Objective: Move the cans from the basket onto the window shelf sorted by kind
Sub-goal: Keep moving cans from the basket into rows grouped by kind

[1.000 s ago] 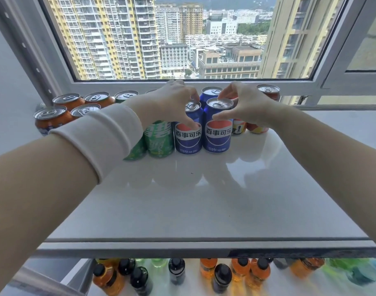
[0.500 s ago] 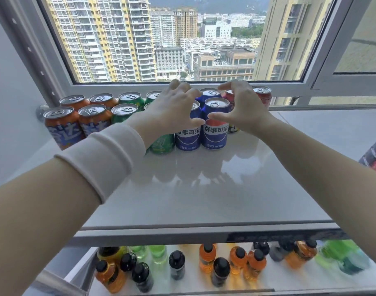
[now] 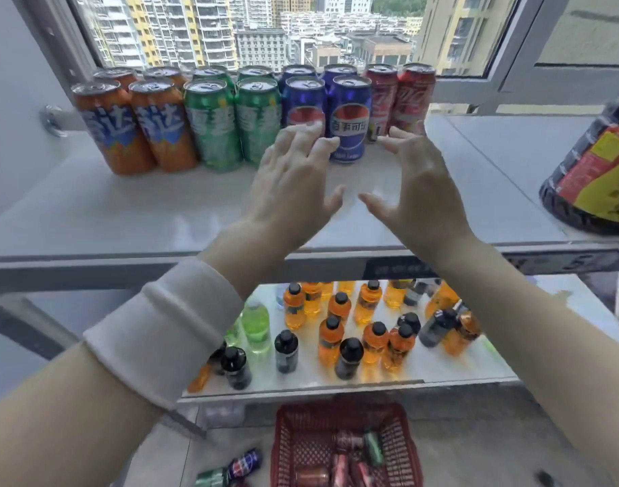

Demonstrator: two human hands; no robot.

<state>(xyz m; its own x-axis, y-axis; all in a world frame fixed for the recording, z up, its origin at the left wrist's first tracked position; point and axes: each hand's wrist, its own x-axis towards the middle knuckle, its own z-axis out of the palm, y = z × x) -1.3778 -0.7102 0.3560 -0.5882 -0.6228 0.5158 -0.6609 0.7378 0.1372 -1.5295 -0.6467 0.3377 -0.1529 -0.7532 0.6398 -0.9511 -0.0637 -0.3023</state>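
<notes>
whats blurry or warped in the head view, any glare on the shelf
Head view: wide-angle bending curves the window frame and stretches the dark bottle at the right edge; daylight sheen on the window shelf; left hand, right hand and red basket look soft.

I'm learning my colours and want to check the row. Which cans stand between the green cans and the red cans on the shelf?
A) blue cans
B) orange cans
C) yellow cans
A: on the shelf the blue cans stand right between the green cans and the red cans.
</notes>
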